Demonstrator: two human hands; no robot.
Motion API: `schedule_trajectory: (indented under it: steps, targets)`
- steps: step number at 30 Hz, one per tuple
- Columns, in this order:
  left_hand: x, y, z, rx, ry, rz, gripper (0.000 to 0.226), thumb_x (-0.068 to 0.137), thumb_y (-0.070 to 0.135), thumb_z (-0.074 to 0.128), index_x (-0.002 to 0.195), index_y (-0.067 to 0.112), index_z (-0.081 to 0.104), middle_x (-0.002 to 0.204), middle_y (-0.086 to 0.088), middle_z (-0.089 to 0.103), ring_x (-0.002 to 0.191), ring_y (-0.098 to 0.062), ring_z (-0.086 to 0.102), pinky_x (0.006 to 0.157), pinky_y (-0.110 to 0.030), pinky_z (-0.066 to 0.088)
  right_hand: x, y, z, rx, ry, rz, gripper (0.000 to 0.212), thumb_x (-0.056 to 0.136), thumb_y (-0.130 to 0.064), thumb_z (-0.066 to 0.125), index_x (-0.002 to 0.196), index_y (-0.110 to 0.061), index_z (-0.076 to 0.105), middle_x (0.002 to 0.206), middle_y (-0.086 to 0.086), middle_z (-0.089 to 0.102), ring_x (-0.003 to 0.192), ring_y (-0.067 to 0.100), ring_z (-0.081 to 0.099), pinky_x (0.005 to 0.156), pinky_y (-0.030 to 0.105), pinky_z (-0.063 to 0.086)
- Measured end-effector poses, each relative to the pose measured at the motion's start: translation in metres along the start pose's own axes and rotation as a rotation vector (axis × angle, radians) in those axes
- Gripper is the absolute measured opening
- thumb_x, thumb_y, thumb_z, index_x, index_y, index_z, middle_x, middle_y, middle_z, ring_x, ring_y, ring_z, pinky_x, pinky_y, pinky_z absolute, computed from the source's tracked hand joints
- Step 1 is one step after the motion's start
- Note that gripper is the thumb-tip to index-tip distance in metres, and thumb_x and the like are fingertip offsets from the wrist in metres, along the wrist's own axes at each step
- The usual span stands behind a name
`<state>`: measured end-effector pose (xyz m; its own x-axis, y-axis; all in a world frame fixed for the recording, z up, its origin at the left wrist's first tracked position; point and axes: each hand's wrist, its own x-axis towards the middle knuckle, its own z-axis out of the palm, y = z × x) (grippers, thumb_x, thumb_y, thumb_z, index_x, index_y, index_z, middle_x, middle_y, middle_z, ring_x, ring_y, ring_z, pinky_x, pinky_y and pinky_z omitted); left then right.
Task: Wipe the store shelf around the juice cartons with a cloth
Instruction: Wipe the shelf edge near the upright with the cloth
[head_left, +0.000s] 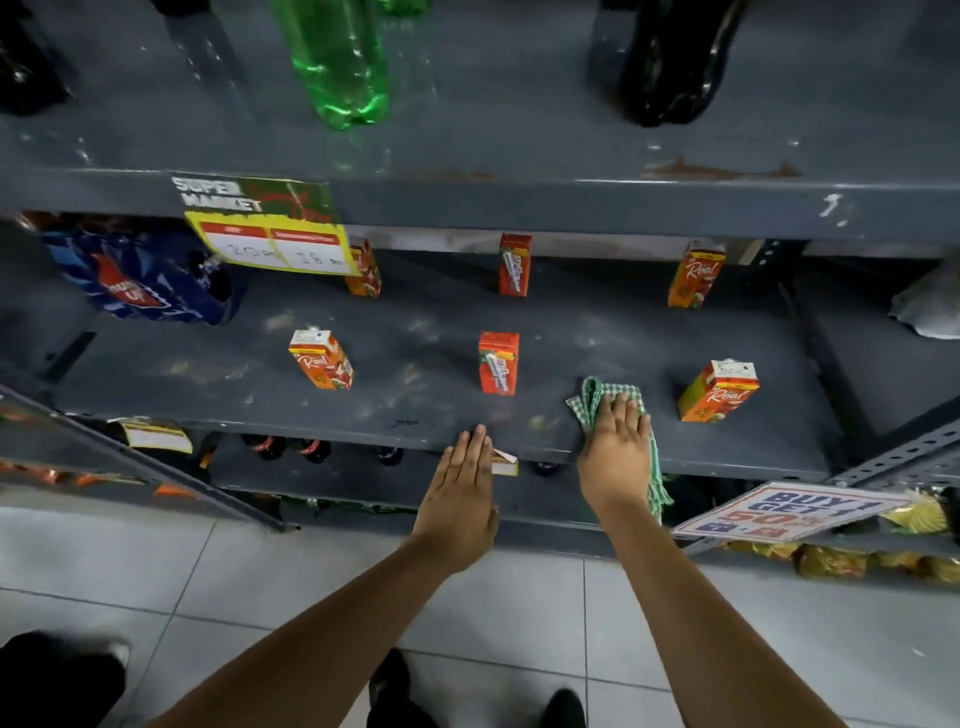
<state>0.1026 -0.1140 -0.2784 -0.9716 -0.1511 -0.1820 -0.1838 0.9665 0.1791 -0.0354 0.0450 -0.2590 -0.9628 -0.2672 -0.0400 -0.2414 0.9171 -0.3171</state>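
The dusty grey metal shelf (415, 312) holds several small orange-red juice cartons in two rows: front left (321, 359), front middle (498, 362), front right (719, 391), and three at the back (515, 265). A green-and-white checked cloth (592, 400) lies on the shelf's front right part, between the middle and right front cartons. My right hand (615, 452) presses flat on the cloth, and part of the cloth hangs over the shelf edge. My left hand (460, 488) is flat with fingers together, fingertips at the shelf's front edge, holding nothing.
Above is another grey shelf with a green bottle (337, 62) and dark bottles (670, 57). A yellow price sign (270, 234) hangs from it. Blue bottle packs (145, 275) stand at the left. A "Buy 1 Get 1" sign (784, 512) juts out lower right. The tiled floor lies below.
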Motion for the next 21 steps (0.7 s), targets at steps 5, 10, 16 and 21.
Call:
schedule_trajectory:
  steps: [5, 10, 16, 21]
  targets:
    - [-0.002, -0.022, -0.003, 0.016, -0.015, 0.048, 0.081, 0.101, 0.029, 0.037, 0.151, 0.005, -0.022, 0.162, -0.012, -0.026, 0.149, -0.027, -0.023, 0.122, -0.039, -0.010, -0.021, -0.039, 0.015, -0.034, -0.034, -0.130, 0.065, 0.089, -0.008, 0.039, 0.149, 0.000, 0.016, 0.158, 0.019, 0.014, 0.148, 0.029, 0.008, 0.122, 0.038, 0.000]
    - [-0.008, -0.045, -0.004, 0.037, -0.020, 0.089, 0.080, 0.101, 0.029, 0.037, 0.152, 0.003, -0.019, 0.162, -0.013, -0.026, 0.150, -0.029, -0.022, 0.122, -0.039, -0.011, -0.042, -0.080, 0.032, 0.045, -0.025, -0.166, 0.056, 0.095, -0.011, 0.037, 0.148, -0.006, 0.023, 0.158, 0.013, 0.018, 0.148, 0.023, 0.010, 0.120, 0.031, -0.003]
    - [-0.020, -0.085, -0.007, 0.048, 0.029, 0.142, 0.080, 0.102, 0.030, 0.038, 0.153, 0.003, -0.018, 0.163, -0.013, -0.024, 0.149, -0.028, -0.023, 0.115, -0.036, -0.021, -0.052, -0.121, 0.046, 0.069, -0.033, -0.153, 0.055, 0.096, -0.014, 0.038, 0.149, -0.008, 0.023, 0.159, 0.011, 0.019, 0.148, 0.022, 0.010, 0.119, 0.029, -0.003]
    - [-0.030, -0.120, -0.010, 0.020, 0.059, 0.142, 0.081, 0.099, 0.027, 0.039, 0.153, 0.003, -0.016, 0.164, -0.014, -0.018, 0.150, -0.027, -0.020, 0.120, -0.037, -0.015, -0.058, -0.166, 0.057, 0.099, -0.047, -0.184, 0.055, 0.096, -0.013, 0.037, 0.149, -0.008, 0.023, 0.158, 0.012, 0.019, 0.148, 0.021, 0.011, 0.119, 0.028, -0.003]
